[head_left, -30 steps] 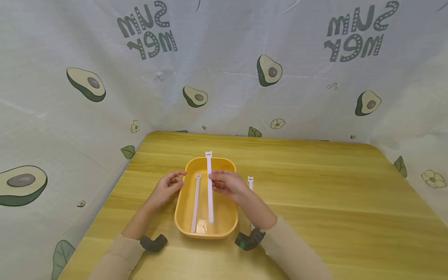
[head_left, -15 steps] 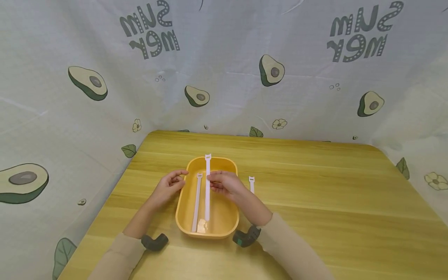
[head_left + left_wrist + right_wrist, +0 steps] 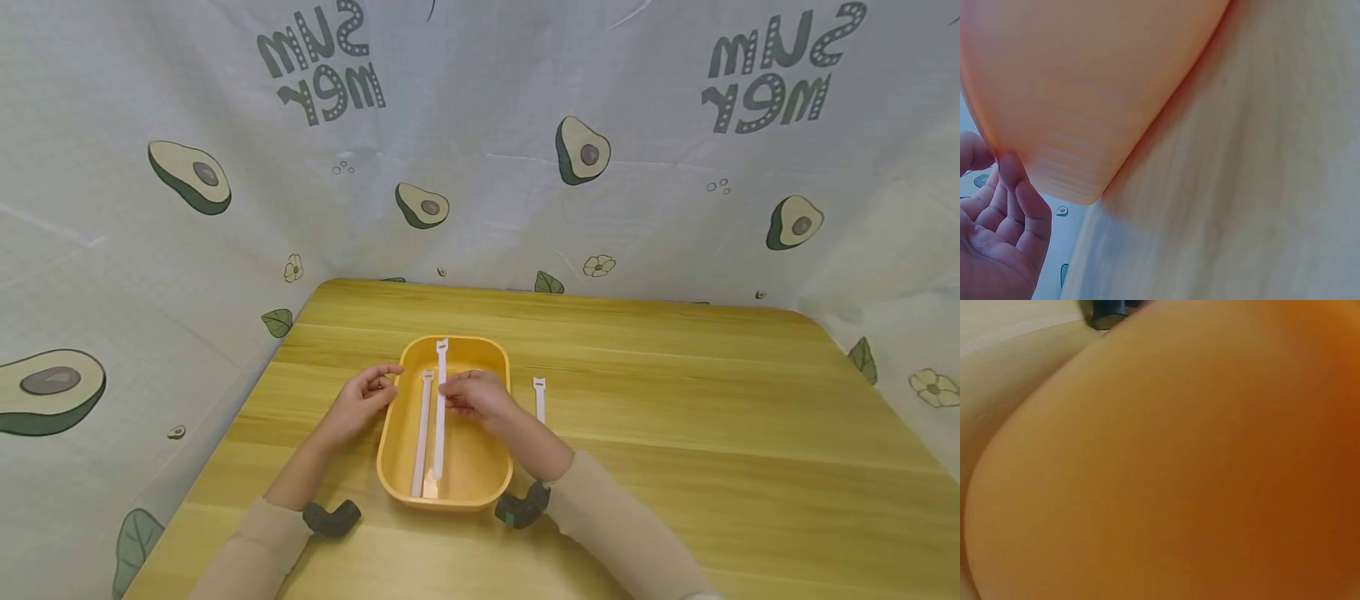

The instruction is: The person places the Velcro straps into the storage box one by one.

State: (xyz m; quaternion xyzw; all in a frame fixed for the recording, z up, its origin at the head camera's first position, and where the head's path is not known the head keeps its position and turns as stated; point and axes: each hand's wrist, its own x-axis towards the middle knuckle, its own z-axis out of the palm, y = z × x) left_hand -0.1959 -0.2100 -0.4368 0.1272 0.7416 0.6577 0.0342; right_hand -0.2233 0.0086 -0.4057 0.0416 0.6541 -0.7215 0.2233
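A yellow plastic bin stands on the table in the head view. My left hand grips its left rim; in the left wrist view, thumb and fingers pinch the rim of the bin. With thumb and fingertips, my right hand pinches a white hook-and-loop cable tie by its upper middle, lengthwise over the bin. Left of it, a second white cable tie lies in the bin. In the right wrist view the wall of the bin fills most of the picture and the hand is hidden.
Right of the bin, a third white cable tie lies on the wood-grain table, partly covered by my right forearm. A pale avocado-print curtain hangs around the back and sides. Dark wrist cameras sit at both cuffs.
My right hand has moved slightly left and down with the cable tie, bringing it nearer the one in the bin. The left hand keeps its place at the rim.
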